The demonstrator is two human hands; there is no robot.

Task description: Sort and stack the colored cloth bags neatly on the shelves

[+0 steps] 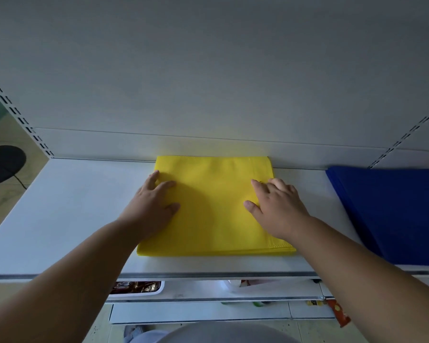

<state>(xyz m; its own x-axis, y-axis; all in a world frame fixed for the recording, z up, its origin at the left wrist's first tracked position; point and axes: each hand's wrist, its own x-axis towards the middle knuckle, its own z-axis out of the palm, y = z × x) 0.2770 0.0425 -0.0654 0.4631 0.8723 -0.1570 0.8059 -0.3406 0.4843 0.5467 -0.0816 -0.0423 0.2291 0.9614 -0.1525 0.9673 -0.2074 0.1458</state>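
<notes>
On the left the white shelf (67, 206) has a bare part, probably space for another colour later. The left hand (152, 203) lies flat on the left edge of the yellow bags (216, 209), with fingers nearly straight and spread; it grips nothing and only presses down, and part of the palm hangs over the edge onto the shelf, I think to line the side of the pile. The yellow bags are folded and stacked in the middle of the shelf, with the far edge touching the back wall (208, 95), so the pile sits square and does not slide. The right hand (274, 206) rests on the right part of the pile, fingers a little bent but open, holding nothing; it seems to smooth the top bag. Further right, apart from the yellow pile, the blue bags (394, 214) lie as a separate stack, which keeps the colours sorted. Below the shelf edge a lower shelf (208, 290) with small goods is seen, not clear.
</notes>
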